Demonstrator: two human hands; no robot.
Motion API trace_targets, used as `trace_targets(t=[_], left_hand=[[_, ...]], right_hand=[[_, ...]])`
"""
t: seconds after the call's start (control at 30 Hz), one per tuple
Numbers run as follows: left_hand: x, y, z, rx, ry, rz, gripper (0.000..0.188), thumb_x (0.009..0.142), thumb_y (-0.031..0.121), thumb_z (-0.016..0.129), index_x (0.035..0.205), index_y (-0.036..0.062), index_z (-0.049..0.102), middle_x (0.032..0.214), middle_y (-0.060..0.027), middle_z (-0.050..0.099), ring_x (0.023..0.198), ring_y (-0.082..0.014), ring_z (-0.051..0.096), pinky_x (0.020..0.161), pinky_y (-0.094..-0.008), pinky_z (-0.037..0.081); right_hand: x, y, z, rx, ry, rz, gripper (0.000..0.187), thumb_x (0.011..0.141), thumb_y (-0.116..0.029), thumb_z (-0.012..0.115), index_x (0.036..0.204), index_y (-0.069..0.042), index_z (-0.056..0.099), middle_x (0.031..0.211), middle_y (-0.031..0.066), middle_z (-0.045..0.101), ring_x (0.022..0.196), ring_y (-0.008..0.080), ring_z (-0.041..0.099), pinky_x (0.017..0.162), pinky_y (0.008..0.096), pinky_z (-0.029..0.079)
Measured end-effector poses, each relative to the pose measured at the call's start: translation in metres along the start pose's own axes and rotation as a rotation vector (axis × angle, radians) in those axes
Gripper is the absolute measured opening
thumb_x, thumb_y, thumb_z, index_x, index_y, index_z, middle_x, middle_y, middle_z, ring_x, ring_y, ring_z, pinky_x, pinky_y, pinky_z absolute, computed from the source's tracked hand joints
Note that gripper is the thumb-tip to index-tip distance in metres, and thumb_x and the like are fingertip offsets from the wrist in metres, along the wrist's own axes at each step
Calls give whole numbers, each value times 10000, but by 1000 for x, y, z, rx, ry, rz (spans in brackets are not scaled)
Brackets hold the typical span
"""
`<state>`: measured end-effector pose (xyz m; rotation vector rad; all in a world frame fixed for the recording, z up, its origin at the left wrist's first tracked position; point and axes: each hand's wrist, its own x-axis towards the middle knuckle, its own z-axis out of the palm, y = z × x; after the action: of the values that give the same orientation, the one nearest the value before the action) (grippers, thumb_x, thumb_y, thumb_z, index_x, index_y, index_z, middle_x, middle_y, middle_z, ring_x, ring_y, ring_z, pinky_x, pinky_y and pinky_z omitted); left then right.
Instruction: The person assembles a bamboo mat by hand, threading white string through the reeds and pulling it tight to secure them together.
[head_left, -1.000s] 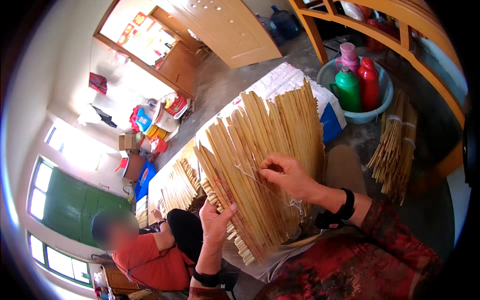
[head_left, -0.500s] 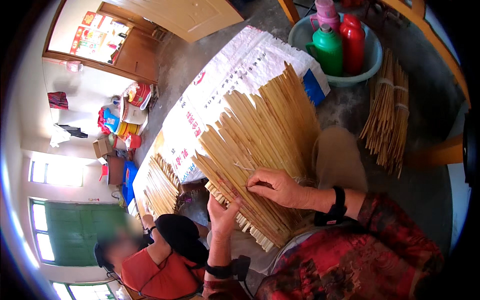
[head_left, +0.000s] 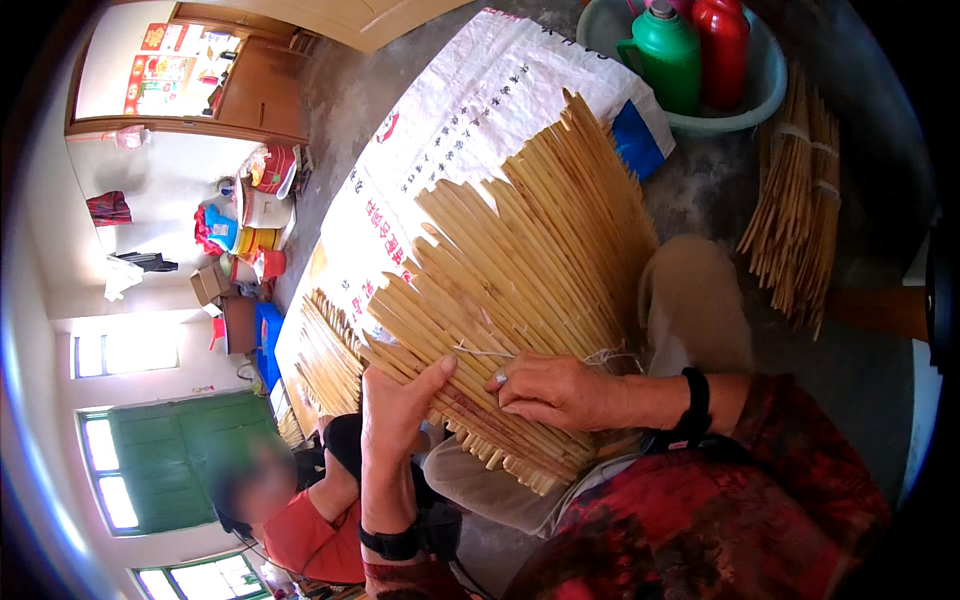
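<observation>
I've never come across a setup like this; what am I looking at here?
There is no machine: these are a person's bare hands, filmed by the left of two fisheye cameras worn on the head, so straight edges bend. The left hand grips the edge of a layer of pale strips, thumb on top. The right hand is curled over the strips, near a thin white string; whether it pinches anything is hidden. Beyond lies a white sheet. Another batch of strips lies to the left, near a co-worker.

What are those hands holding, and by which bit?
The left hand grips the mat of sticks by its left edge, thumb on top. Whether the right hand pinches anything cannot be told.
</observation>
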<state>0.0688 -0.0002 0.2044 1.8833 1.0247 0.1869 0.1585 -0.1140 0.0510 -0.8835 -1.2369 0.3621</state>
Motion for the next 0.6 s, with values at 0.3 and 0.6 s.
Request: trace_targets(t=[0.3, 0.6], left_hand=[[-13, -13, 21, -22, 237, 54, 198, 763, 50, 659, 920, -60, 611, 815, -67, 640, 708, -105, 582, 641, -240, 476], [-10, -21, 18, -36, 191, 69, 190, 758, 47, 663, 913, -55, 623, 815, -60, 645, 718, -96, 583, 653, -238, 478]], right_hand=[[4, -11, -20, 87, 51, 188, 100, 788, -80, 610, 868, -28, 580, 790, 128, 532, 764, 311, 545, 657, 363, 431], [24, -13, -22, -114, 79, 165, 141, 796, -79, 611, 933, -48, 614, 777, 123, 519, 720, 290, 544, 625, 355, 435]])
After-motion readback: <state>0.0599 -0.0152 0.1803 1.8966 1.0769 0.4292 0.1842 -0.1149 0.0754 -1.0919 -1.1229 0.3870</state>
